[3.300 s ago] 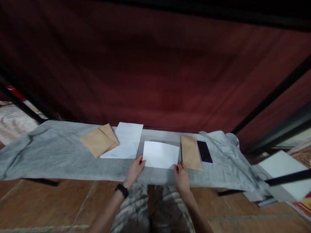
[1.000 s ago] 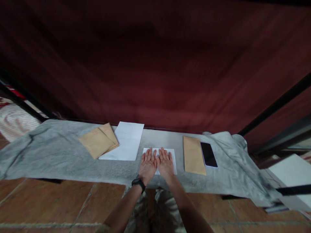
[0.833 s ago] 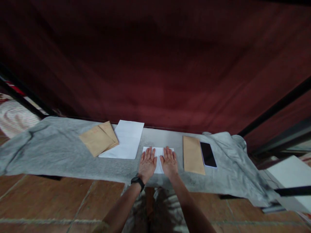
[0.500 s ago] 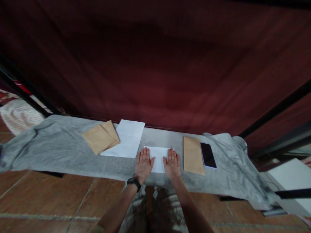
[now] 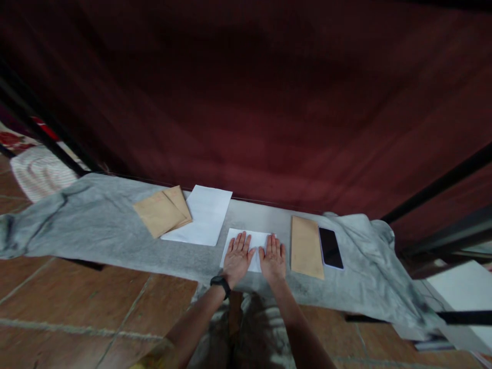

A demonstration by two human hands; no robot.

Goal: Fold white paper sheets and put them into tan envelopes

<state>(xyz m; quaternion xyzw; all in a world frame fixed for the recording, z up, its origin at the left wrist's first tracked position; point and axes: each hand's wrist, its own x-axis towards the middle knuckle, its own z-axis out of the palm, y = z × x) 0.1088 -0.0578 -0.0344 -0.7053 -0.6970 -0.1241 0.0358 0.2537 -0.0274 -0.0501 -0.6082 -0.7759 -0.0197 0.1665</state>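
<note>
Both palms lie flat on a small white sheet of paper (image 5: 255, 262), apparently folded, on the grey cloth in front of me. My left hand (image 5: 237, 259), with a dark watch on its wrist, covers the sheet's left-middle part, fingers stretched out. On its right part rests my right hand (image 5: 272, 259), fingers straight and pointing away from me. The two thumbs nearly meet over the paper. Just right of my right hand lies a brown envelope (image 5: 306, 247).
A phone (image 5: 330, 247) lies beside the envelope. To the left, more brown envelopes (image 5: 159, 212) overlap larger white paper (image 5: 207, 215). Grey cloth (image 5: 103, 225) covers the narrow bench. A dark red curtain-like surface (image 5: 246, 102) rises behind it; tiled floor (image 5: 84, 302) is below.
My left hand has slid rightward over the paper, closer to my right hand, uncovering the sheet's left edge. My right hand has stayed nearly in place. The view has tilted slightly.
</note>
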